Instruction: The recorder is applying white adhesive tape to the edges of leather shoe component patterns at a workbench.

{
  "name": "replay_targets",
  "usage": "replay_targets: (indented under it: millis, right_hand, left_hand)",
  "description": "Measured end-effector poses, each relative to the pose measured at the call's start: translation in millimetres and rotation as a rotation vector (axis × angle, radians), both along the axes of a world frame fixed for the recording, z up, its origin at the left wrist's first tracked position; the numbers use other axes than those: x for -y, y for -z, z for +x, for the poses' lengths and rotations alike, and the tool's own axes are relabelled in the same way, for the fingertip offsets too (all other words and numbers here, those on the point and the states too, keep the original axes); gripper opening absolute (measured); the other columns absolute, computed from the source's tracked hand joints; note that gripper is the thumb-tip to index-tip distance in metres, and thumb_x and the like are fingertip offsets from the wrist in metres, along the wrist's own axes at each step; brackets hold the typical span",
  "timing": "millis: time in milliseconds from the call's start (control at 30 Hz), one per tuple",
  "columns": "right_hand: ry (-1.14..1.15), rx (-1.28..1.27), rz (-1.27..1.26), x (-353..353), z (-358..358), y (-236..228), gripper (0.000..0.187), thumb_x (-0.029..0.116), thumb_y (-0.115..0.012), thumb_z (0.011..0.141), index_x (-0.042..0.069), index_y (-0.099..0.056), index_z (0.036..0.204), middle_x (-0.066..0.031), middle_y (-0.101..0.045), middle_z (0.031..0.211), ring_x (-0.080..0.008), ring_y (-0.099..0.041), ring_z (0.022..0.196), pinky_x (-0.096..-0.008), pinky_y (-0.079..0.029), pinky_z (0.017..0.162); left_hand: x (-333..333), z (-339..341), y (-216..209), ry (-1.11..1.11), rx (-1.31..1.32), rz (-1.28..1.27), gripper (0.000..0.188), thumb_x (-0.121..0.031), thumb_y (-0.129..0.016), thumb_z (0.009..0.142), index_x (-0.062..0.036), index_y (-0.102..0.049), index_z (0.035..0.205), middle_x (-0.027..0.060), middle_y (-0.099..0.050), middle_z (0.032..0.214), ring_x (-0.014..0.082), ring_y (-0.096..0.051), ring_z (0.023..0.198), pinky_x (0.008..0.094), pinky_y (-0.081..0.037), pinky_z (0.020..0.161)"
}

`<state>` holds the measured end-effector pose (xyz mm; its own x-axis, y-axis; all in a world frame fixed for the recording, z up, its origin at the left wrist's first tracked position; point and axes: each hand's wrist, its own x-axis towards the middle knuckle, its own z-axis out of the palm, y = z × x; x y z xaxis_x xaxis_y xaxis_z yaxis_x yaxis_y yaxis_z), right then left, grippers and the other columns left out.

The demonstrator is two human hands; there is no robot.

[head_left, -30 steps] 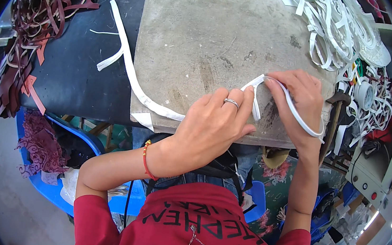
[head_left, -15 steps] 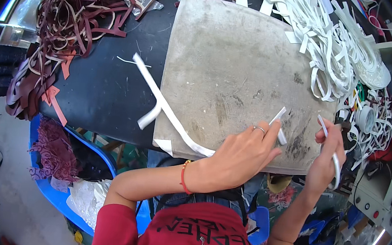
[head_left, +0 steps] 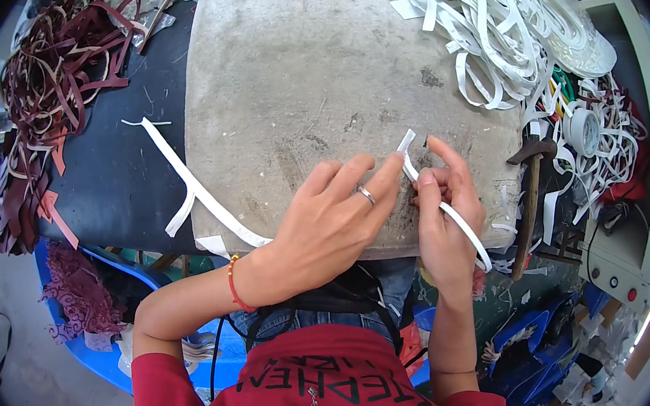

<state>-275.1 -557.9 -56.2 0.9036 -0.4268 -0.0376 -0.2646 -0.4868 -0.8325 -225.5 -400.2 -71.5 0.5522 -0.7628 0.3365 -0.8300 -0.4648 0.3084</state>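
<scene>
A long white strip [head_left: 206,205] lies across the left edge of a worn grey board, with a short tail [head_left: 181,216] branching off it. It runs under my left hand [head_left: 336,208], which is palm down. The left fingertips are closed at a narrow upright white end [head_left: 407,142]; the thumb is hidden. Close beside it, my right hand [head_left: 450,220] pinches a white strip between thumb and fingers, its index finger raised. From that hand a white length [head_left: 470,238] curves out to the right. Whether these pieces are one strip, I cannot tell.
Under the hands is the grey board [head_left: 293,57] on a dark table [head_left: 146,168]. Maroon straps [head_left: 61,72] heap at the left, white straps [head_left: 500,47] at the back right. A hammer [head_left: 530,193], a tape roll [head_left: 582,131] and a pale machine frame [head_left: 619,266] are at the right.
My right hand has come left, in to my left hand, with its strip. The left fingers have spread slightly, still at the white end. The whole view has shifted, moving the board leftward.
</scene>
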Motion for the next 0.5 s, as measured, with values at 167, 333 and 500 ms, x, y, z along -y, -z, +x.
replay_targets:
  millis: [167,333,500]
  right_hand:
    - [0.075,0.069,-0.012,-6,6,1,0.021,0.004,-0.058,0.09,0.002,-0.057,0.111,-0.0122,-0.064,0.075,-0.0221,-0.06,0.06,-0.0338,-0.049,0.058]
    - [0.107,-0.057,-0.187,8,-27,-7,0.011,0.005,-0.067,0.085,0.002,-0.061,0.093,-0.0118,-0.058,0.071,-0.0268,-0.061,0.063,-0.0377,-0.046,0.055]
    - [0.018,0.118,-0.4,11,-28,7,0.009,0.004,-0.068,0.081,0.004,-0.061,0.087,-0.0131,-0.057,0.071,-0.0328,-0.058,0.065,-0.041,-0.046,0.059]
  left_hand:
    - [4,13,-10,0.164,0.087,0.162,0.034,-0.016,-0.055,0.081,-0.0071,-0.059,0.113,0.0067,-0.053,0.134,0.0237,-0.046,0.128,0.0411,-0.035,0.105]
    - [5,16,-9,0.186,0.092,0.238,0.037,-0.017,-0.055,0.083,-0.0108,-0.057,0.119,0.0053,-0.054,0.133,0.0216,-0.044,0.132,0.046,-0.029,0.111]
    - [13,8,-12,0.157,0.116,0.236,0.048,-0.018,-0.056,0.083,-0.0133,-0.055,0.13,0.0051,-0.055,0.128,0.0217,-0.046,0.13,0.0473,-0.028,0.112]
